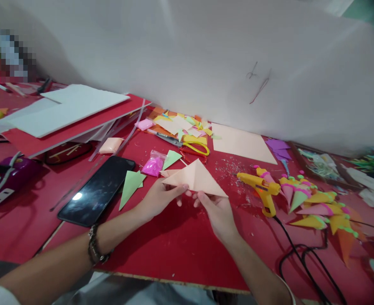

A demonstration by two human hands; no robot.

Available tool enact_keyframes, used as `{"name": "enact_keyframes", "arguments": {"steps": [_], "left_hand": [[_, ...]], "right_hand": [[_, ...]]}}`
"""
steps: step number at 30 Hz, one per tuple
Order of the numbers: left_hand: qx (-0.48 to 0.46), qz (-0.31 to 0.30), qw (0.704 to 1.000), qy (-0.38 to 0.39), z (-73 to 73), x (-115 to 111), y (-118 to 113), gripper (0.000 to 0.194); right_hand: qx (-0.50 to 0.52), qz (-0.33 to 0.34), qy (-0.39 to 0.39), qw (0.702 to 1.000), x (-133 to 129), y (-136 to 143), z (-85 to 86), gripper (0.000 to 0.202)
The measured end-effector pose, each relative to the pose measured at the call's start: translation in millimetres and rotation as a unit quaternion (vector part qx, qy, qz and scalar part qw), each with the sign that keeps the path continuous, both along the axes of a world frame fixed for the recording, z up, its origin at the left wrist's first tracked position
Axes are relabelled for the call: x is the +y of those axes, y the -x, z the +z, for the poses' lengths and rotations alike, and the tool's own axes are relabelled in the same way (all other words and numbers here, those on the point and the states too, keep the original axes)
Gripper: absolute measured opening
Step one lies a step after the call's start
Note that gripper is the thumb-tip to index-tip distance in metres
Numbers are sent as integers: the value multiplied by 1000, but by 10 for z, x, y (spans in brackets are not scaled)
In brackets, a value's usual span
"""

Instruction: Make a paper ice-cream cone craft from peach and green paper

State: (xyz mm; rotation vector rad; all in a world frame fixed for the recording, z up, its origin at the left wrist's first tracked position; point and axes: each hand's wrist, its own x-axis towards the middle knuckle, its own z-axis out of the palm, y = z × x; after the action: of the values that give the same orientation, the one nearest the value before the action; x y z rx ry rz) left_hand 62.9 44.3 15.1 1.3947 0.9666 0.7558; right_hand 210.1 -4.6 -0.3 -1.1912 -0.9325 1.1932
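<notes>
Creased matte peach paper triangle | held above smooth red worktop, inward from front edge | left hand, right hand pinch its near side, nearly closed, thumbs uppermost | forearms converge

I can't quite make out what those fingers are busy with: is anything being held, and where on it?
Yes: a folded peach paper, pinched along its near edge by the left hand and right hand.

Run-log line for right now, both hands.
left hand: on folded peach paper | right hand: on same paper | yellow glue gun: on table
</notes>
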Motion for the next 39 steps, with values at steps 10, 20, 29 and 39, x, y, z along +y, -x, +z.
{"name": "enact_keyframes", "arguments": {"steps": [10,20,29,39], "left_hand": [[42,-25,997,-57,-41,-18,-1,25],[99,-80,979,-157,-84,-12,29,24],[64,-94,985,-128,-107,-27,4,22],[99,-125,960,-231,-18,-24,43,19]], "right_hand": [[-82,-8,24,996,-30,-13,51,17],[-114,43,21,992,-47,14,111,17],[-116,35,13,993,-40,-3,50,18],[-153,50,8,987,-50,-16,124,12]]}}
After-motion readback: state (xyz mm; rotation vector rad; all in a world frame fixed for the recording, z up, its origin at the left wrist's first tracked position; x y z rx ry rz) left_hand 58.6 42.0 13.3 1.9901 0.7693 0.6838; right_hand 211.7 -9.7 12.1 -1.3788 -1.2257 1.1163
